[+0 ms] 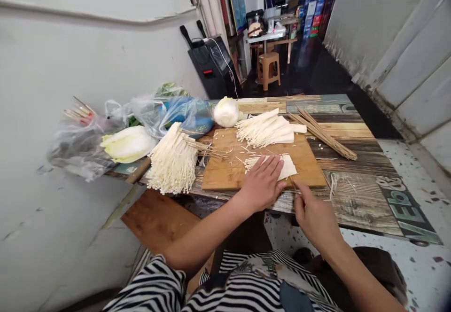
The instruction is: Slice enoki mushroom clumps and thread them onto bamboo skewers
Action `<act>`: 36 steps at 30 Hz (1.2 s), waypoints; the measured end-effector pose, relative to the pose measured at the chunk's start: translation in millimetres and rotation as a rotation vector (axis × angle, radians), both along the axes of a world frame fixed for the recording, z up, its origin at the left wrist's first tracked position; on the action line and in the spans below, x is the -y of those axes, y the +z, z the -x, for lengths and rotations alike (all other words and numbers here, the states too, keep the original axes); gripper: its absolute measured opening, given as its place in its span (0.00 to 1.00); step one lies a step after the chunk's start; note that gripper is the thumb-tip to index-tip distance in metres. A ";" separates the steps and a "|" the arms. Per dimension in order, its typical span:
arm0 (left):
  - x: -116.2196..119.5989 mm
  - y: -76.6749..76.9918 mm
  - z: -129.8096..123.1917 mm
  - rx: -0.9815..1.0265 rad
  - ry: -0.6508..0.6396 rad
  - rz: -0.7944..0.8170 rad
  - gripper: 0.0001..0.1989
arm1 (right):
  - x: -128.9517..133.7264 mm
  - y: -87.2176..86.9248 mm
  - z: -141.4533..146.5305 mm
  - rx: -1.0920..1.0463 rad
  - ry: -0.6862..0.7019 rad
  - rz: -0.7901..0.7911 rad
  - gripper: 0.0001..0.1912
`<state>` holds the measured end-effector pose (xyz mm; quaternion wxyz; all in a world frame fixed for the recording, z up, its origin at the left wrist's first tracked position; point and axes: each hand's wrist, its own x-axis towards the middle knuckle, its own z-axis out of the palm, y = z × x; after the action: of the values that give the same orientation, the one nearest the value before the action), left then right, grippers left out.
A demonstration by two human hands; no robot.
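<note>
My left hand (262,180) lies flat, fingers stretched out, on a bunch of enoki mushrooms (289,166) near the front edge of the wooden cutting board (225,175). Beside it, my right hand (313,213) pinches a thin bamboo skewer (293,183) whose tip is at the bunch's near side; whether it has gone in, I cannot tell. More loose enoki mushrooms (268,128) lie at the back of the board. To the left is a pile of skewered enoki (172,161), with several sticks pointing right over the board.
A bundle of bamboo skewers (327,138) lies right of the board. Behind it stand a round white vegetable (226,112) and plastic bags (172,112). A cabbage piece (128,144) is at the left. Beyond the table (366,199) are a black case (214,65) and a brown stool (269,67).
</note>
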<state>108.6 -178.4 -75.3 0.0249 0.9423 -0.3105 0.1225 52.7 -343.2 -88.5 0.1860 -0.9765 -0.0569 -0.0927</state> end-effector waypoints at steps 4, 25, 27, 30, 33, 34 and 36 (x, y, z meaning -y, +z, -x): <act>5.3 -7.9 -4.2 0.028 0.032 -0.015 0.27 | -0.8 0.4 3.1 0.039 0.044 0.201 0.21; 4.6 3.3 -12.2 -0.144 0.014 -0.154 0.25 | 7.3 3.6 21.1 0.249 0.159 0.230 0.20; 4.5 4.5 -11.8 -0.150 0.017 -0.154 0.26 | 7.5 7.2 20.5 0.252 0.167 0.209 0.20; 4.2 5.4 -11.3 -0.162 0.024 -0.151 0.26 | 9.2 9.5 20.2 0.243 0.190 0.185 0.20; 3.6 4.8 -11.1 -0.159 0.022 -0.155 0.26 | 11.2 9.5 21.2 0.235 0.211 0.177 0.21; 3.3 4.3 -11.2 -0.156 0.019 -0.156 0.26 | 11.7 9.6 21.6 0.239 0.214 0.178 0.21; 2.8 3.5 -11.3 -0.152 0.011 -0.158 0.26 | 12.2 10.6 22.2 0.242 0.218 0.191 0.21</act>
<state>119.9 -181.1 -71.8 -0.0266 0.9496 -0.3112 0.0260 30.4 -355.4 -77.9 0.0934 -0.9594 -0.1930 -0.1831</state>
